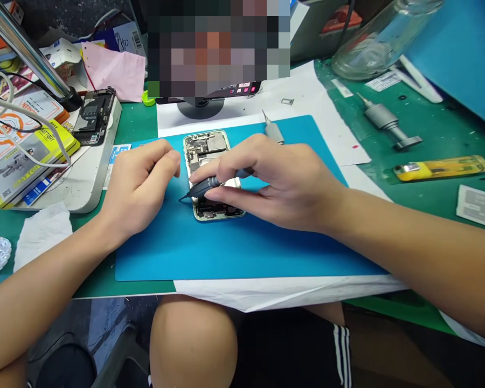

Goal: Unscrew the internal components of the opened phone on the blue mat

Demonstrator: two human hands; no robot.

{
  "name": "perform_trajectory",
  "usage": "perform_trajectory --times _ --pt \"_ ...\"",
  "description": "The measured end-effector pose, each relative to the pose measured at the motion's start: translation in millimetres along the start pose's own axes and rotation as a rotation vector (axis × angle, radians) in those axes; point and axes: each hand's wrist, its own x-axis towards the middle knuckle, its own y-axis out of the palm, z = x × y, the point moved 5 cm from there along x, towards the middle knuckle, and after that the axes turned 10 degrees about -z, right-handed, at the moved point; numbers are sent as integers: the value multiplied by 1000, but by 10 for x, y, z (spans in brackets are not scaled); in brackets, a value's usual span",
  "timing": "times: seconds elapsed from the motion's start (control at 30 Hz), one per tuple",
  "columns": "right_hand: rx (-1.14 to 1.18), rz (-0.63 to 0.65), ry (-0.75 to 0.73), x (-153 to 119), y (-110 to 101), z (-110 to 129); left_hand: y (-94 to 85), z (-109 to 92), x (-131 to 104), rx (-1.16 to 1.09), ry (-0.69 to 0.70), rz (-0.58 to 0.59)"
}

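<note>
An opened smartphone lies on the blue mat, its inner boards and parts showing. Over it, my right hand is closed around black tweezers. Their thin tip points left and down, just past the phone's left edge, near the mat. My left hand rests left of the phone, apart from it, with fingers curled and thumb pressed against them. Whatever it may hold is hidden. Behind my right hand, a small grey screwdriver lies at the mat's top edge.
At left, battery boxes and another opened phone sit on a white device. To the right lie a grey metal tool, a yellow cutter and a glass jar. A screen stand is behind.
</note>
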Motion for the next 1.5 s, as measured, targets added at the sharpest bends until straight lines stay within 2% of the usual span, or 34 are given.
perform_trajectory --times 0.2,0.47,0.7,1.03,1.13,1.27,1.5 --pt "-3 91 -65 -15 87 32 -9 20 -4 -54 -14 -32" --pt "-83 69 -84 -2 24 29 -7 31 -12 -10 2 -24" --pt "-158 166 -151 -7 54 16 3 21 -9 -66 -8 -40" --pt "-166 174 -169 -19 72 -3 21 18 -11 -137 -6 -35" --pt "-168 161 -172 -18 59 -1 33 -17 -10 -104 56 4" --pt "-146 95 -185 16 19 10 60 -101 -45 -5 247 55" --pt "-89 -42 -172 72 -53 28 45 -107 -101 63 402 -20"
